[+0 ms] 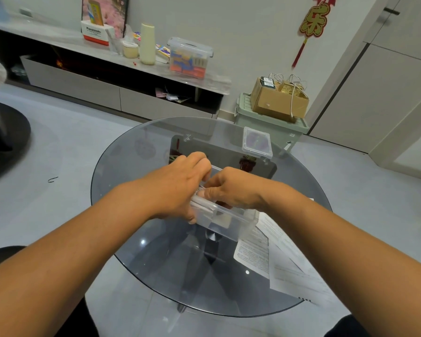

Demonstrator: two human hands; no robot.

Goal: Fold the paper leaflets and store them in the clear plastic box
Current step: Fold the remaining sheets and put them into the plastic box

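Clear plastic box [225, 221] at desk [131, 190] centre, long axis upper-left to lower-right; both hands over it, left hand [178, 188] fingers curled on its left end, right hand [231, 190] pinching folded leaflet [202, 205] inside; unfolded leaflets [277, 261] lie nearer right hand.

Your box [225, 221] sat mid-table [131, 190], its lid [257, 142] lay behind it, unfolded leaflets [284, 259] lay to its right
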